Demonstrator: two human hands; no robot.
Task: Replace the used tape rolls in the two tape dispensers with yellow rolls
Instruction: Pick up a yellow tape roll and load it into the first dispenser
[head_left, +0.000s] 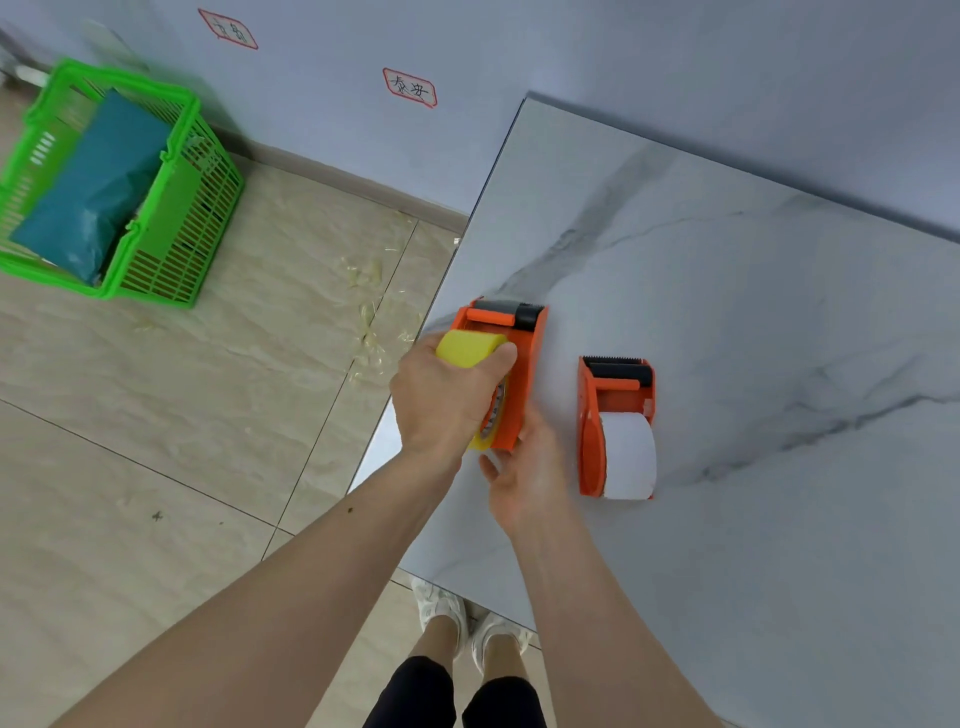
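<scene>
Two orange tape dispensers lie on the marble table. My left hand is closed around a yellow tape roll, which sits against the open side of the left dispenser. My right hand holds the near end of that dispenser from below. The right dispenser stands apart, untouched, with a white roll in it.
A green plastic basket holding a teal bag stands on the tiled floor to the left, near the wall. Scraps of tape litter the floor by the table's left edge. My feet show below the table's near corner.
</scene>
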